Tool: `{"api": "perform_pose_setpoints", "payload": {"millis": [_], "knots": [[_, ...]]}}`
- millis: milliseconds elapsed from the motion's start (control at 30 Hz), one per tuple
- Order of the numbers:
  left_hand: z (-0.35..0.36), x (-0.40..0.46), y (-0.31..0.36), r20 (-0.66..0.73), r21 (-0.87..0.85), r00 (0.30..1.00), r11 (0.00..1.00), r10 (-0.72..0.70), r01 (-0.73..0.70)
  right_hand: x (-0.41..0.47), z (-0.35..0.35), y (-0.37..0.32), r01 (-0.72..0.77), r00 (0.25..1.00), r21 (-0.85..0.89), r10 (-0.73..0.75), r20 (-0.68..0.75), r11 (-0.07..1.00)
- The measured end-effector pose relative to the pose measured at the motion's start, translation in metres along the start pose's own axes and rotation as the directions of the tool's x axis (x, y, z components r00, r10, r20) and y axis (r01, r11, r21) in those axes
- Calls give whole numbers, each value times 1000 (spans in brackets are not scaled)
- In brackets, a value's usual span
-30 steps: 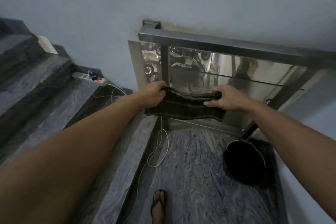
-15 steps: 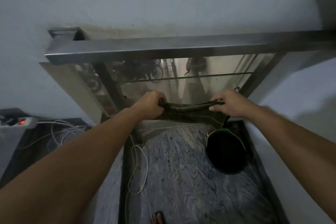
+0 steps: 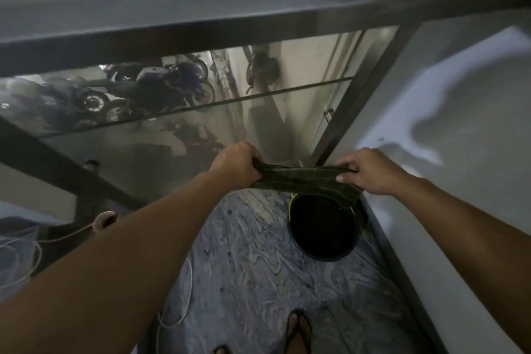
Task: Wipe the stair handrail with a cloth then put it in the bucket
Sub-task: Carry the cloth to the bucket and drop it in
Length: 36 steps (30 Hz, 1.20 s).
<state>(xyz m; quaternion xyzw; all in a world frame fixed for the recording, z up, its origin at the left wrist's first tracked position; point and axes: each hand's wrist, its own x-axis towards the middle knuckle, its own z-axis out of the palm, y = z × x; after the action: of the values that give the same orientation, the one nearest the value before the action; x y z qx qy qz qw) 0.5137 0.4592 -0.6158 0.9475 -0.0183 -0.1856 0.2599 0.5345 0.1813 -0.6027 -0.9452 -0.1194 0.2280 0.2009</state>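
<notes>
Both hands, left and right, clamp cloth ends; long axis left-right. Bucket directly below, nearer right hand.

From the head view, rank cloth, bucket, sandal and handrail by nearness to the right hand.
1. cloth, held in the right hand.
2. bucket, just below, by the wall.
3. handrail above and sandal at bottom: too close to call.

Parked motorcycles show through the glass panel; a white cable loops across the marbled floor
</notes>
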Motion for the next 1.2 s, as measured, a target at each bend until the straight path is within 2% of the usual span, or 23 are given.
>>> {"api": "perform_pose_setpoints", "payload": {"millis": [233, 433, 600, 800, 933, 1067, 1133, 1200], "knots": [[127, 74, 6, 6, -61, 998, 996, -65, 65, 29, 72, 112, -113, 993, -87, 111, -27, 990], [250, 140, -10, 50, -80, 996, 994, -71, 75, 55, 158, 211, -266, 963, -3, 265, -38, 964], [330, 190, -27, 67, -30, 996, 997, -66, 68, 80, 210, 267, -316, 946, 71, 320, -57, 946], [390, 226, -36, 24, 44, 1000, 999, 19, -20, 104, 260, 318, -361, 928, 54, 365, -76, 931], [416, 241, -41, -19, 49, 999, 998, 26, -25, 118, 288, 340, -396, 908, 95, 405, -106, 913], [441, 241, -51, -52, 39, 994, 995, 91, -89, 120, 316, 347, -419, 876, 116, 435, -207, 900], [455, 236, -59, 23, 51, 989, 988, 144, -145, 117, 333, 347, -417, 881, 115, 432, -195, 902], [470, 230, -67, 218, 152, 964, 971, 151, -186, 113, 350, 346, -418, 897, 100, 428, -112, 903]]}}
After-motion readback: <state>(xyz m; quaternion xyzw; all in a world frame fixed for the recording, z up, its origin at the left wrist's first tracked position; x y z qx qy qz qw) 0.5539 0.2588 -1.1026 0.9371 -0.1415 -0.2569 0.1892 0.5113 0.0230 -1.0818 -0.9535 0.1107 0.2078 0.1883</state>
